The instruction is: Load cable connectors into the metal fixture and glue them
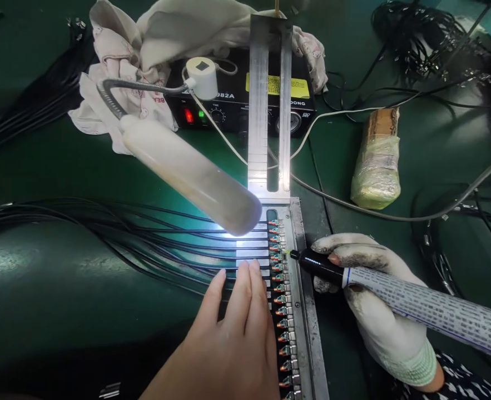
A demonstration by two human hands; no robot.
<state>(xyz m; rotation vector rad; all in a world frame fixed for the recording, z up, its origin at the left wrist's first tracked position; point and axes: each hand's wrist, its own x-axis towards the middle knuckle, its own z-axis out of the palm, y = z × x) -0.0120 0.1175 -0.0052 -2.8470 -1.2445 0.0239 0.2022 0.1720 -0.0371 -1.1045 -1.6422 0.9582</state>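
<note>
My left hand point(239, 328), bare, rests with fingers stretched out over black cables point(174, 244) at the left side of a metal fixture point(297, 278). Along that fixture runs a row of small connectors point(279, 300) with coloured wire ends, each joined to a cable. In a white fingerless-tipped glove, my right hand point(374, 300) grips a thick pen-shaped dispenser tube point(420, 308) with a printed barrel and black nose. Its fine yellowish tip is at the connectors, a little above my left fingertips; whether it touches them I cannot tell. A white lamp point(195, 178) shines over the upper connectors.
A black control box point(232, 105) stands behind, with lit red and green switches, under a cloth point(115, 55). A metal bracket point(257, 105) rises before it. A wrapped block point(376, 161) sits right. Cable bundles point(420, 44) lie at both sides; a grey cord point(395, 218) crosses the bench.
</note>
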